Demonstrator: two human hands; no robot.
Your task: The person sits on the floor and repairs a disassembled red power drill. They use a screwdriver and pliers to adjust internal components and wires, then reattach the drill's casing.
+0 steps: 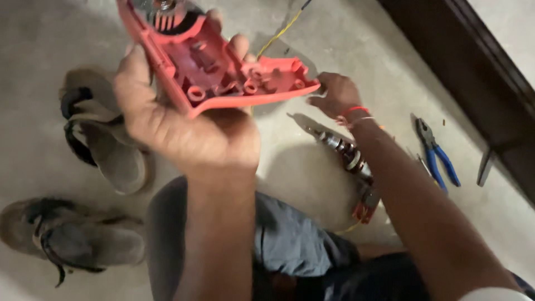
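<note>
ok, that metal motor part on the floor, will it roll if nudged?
Probably: the motor part looks cylindrical and lies on its side on smooth concrete floor. It looks like solid metal, so likely heavy for its size. The attached red piece may check rolling.
</note>
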